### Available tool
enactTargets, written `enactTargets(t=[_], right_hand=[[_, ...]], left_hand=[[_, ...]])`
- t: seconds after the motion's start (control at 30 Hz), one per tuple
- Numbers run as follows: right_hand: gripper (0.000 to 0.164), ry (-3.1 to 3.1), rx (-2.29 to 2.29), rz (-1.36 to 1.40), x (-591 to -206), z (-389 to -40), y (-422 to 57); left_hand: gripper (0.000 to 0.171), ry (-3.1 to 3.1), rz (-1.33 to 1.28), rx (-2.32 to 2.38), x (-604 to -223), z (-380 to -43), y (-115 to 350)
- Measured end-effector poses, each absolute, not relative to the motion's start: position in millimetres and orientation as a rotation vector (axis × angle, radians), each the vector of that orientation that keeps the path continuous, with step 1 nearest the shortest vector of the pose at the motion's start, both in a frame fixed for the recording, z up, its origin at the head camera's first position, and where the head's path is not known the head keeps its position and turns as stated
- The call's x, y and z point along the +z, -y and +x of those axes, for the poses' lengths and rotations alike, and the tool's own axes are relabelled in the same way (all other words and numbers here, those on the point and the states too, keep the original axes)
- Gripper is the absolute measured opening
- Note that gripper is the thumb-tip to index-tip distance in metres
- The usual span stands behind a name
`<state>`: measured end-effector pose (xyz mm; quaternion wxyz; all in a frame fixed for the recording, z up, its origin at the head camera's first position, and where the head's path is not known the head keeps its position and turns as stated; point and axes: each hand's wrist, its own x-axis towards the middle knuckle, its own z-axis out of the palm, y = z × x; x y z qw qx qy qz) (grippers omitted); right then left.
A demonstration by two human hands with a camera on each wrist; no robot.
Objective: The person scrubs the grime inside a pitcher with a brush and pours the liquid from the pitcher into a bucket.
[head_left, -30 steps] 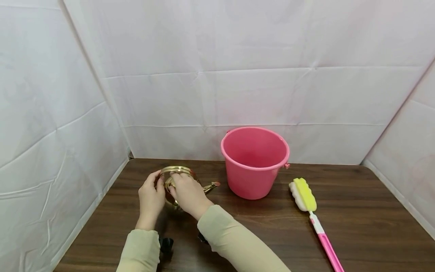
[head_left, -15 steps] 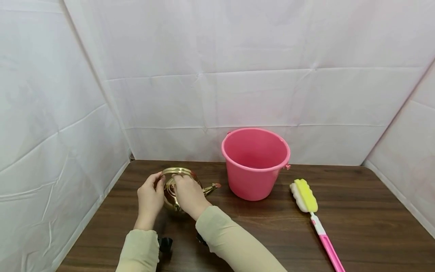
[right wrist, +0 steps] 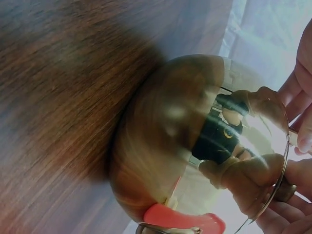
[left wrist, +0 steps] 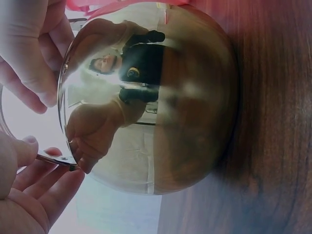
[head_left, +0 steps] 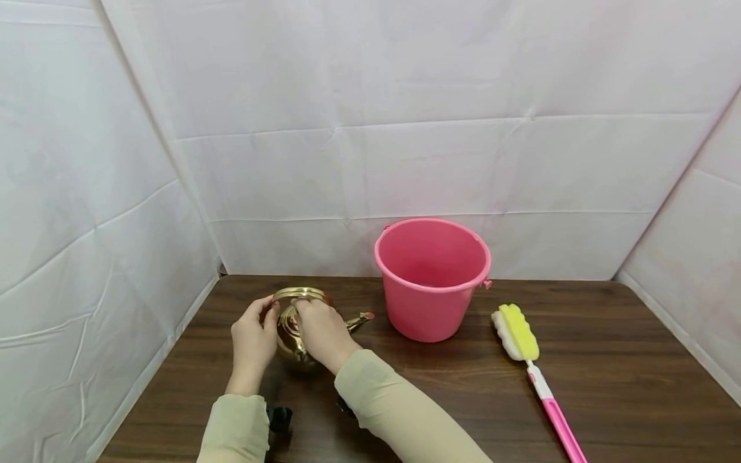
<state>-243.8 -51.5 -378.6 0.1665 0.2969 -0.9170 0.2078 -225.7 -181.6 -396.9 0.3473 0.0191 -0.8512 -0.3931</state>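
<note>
A shiny gold kettle point(left wrist: 195, 122) stands upright on the table at the left in the head view. Its spout point(head_left: 360, 321) points right, and its handle point(head_left: 300, 292) arches over the top. My left hand point(head_left: 253, 341) pinches the left side of that handle between thumb and fingers. Reaching across the kettle, my right hand point(head_left: 325, 334) has its fingertips bent down at the top of the lid point(head_left: 287, 321), under the arch. In the right wrist view its fingers point(right wrist: 287, 219) curl at the lid's edge; the lid knob is mostly hidden.
A pink bucket point(head_left: 405, 308) stands right of the kettle, near the back white sheet point(head_left: 428, 161). Further right lies a sponge brush point(head_left: 521, 331) with a yellow and white head and a pink handle. Everything stands on a dark wooden table point(head_left: 463, 399).
My right thumb has drawn in toward the fingers, uncovering more of the lid. My left hand keeps its hold on the handle, and the kettle stays in place.
</note>
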Motion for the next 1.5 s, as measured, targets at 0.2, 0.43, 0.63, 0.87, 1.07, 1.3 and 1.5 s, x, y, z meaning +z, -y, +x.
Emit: enactTargets(t=[0.2, 0.43, 0.63, 0.87, 1.07, 1.3, 1.5], right_hand=[[0.025, 2.572, 0.558, 0.871, -381.3, -246.1, 50.0], [0.027, 2.551, 0.513, 0.885, -381.7, -247.1, 48.6], [0.027, 2.511, 0.490, 0.895, -382.0, -248.0, 45.7], [0.026, 2.476, 0.457, 0.888, -382.5, -246.9, 43.8], [0.027, 2.474, 0.473, 0.899, -383.0, -246.1, 43.0], [0.026, 2.418, 0.452, 0.893, -383.1, -245.1, 42.1], [0.026, 2.369, 0.443, 0.905, -384.2, -245.7, 41.6]], left_hand=[[0.020, 2.224, 0.068, -1.034, -396.4, -223.2, 180.0], [0.020, 2.230, 0.087, -1.050, -396.7, -221.6, 178.8], [0.021, 2.240, 0.099, -1.072, -395.2, -220.6, 176.8], [0.020, 2.233, 0.103, -1.064, -395.7, -219.8, 175.6], [0.020, 2.217, 0.085, -1.065, -396.5, -219.4, 174.7], [0.020, 2.220, 0.090, -1.060, -395.7, -219.1, 174.7], [0.019, 2.212, 0.087, -1.040, -394.7, -219.1, 174.7]])
